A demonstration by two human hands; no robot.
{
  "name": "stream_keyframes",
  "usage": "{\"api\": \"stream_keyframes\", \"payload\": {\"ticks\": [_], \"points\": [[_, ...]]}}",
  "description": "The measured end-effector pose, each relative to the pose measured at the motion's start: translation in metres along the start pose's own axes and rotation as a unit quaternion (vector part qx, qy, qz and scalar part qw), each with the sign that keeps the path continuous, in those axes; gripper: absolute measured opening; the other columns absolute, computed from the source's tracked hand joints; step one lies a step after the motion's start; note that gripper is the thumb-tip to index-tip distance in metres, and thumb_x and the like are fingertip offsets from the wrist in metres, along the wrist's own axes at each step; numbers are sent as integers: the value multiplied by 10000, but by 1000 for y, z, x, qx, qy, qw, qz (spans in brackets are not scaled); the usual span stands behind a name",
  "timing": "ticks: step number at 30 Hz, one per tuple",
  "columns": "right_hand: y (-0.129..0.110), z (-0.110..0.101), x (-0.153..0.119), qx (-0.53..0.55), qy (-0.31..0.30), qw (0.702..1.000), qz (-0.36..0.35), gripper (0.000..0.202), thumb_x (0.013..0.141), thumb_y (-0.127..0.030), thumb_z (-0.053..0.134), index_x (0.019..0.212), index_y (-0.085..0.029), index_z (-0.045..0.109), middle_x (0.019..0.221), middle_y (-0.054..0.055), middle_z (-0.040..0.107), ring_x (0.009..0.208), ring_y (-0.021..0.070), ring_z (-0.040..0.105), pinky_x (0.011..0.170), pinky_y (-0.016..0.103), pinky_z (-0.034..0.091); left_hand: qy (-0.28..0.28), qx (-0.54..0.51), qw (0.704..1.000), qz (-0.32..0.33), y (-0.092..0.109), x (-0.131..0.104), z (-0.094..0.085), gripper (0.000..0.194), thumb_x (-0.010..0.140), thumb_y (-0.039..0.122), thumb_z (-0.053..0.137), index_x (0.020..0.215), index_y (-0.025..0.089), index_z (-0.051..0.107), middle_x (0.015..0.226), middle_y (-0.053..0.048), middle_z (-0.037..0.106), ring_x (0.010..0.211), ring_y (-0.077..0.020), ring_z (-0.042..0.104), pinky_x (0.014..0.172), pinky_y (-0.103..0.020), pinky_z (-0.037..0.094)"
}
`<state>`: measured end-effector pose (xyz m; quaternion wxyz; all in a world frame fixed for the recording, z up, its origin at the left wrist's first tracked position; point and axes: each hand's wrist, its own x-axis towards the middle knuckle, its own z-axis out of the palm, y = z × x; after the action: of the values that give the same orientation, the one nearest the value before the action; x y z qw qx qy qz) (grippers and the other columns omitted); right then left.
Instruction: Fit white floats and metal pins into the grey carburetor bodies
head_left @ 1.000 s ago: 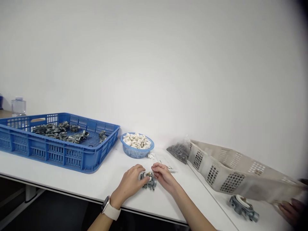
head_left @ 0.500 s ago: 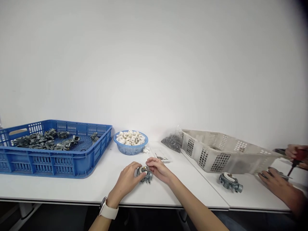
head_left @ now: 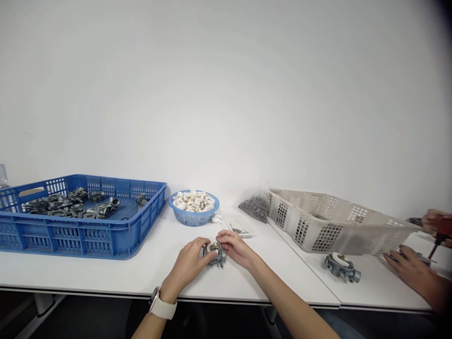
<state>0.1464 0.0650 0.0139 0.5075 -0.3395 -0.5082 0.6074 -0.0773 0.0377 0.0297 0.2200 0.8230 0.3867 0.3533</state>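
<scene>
A grey metal part [head_left: 219,259] with a white piece on top stands on the white table in front of me. My left hand [head_left: 192,261], with a watch on its wrist, is closed round the left side of this part, thumb over the top. At the part's upper right, my right hand [head_left: 235,247] has thumb and fingers pinched together; whatever is between the fingertips is too small to make out. Behind my hands, white pieces [head_left: 194,201] fill a blue round basket [head_left: 193,218], and a few more lie beside it.
A blue crate [head_left: 132,235] with several metal parts stands left. A bag of dark small pieces [head_left: 256,207], a flat packet [head_left: 242,232] and a whitish crate [head_left: 328,235] are toward the right. Another metal part [head_left: 342,268] lies near another person's hands [head_left: 413,273] and red-handled tool [head_left: 443,228].
The whole view has shifted slightly, with things on the table appearing a little further right. Both my hands keep the same hold at the metal part.
</scene>
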Motion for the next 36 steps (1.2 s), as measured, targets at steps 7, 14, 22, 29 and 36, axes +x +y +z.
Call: {"api": "stream_keyframes", "payload": {"ticks": [7,14,22,29,36], "points": [[-2,1,-1,-4,-8,1000,2,131,718,-195,834,825,-192,759,727,-22,559,614,99,381,620,266,318,0,-4,1000,0,4,-1,-1,286,969,475,586,1123,246,660,1112,-22,722,1040,-243,662,852,-311,455],[-1,1,-1,-15,-3,1000,2,120,730,-209,832,826,-190,762,803,5,595,765,147,505,695,269,386,-3,-3,1000,-3,7,-2,-3,255,966,476,581,1059,254,664,1003,-1,719,931,-215,656,809,-289,432],[-5,3,-5,-27,-26,999,21,124,751,-215,824,860,-185,773,842,21,613,829,170,545,733,282,403,3,-1,1000,-10,6,0,0,258,945,485,600,1024,252,676,981,-1,715,917,-214,650,803,-288,424],[-2,-1,-2,-19,-21,1000,3,49,787,-223,794,804,-183,772,851,36,600,812,171,499,719,285,396,3,5,1000,-7,4,0,1,299,956,492,579,1084,247,691,1018,-14,717,945,-220,649,804,-291,422],[-4,0,-4,-28,-27,999,0,54,815,-235,775,805,-183,762,846,39,586,806,174,497,718,287,396,7,8,1000,-6,4,0,2,290,958,495,587,1068,246,685,1002,-10,712,934,-219,649,788,-294,412]]}}
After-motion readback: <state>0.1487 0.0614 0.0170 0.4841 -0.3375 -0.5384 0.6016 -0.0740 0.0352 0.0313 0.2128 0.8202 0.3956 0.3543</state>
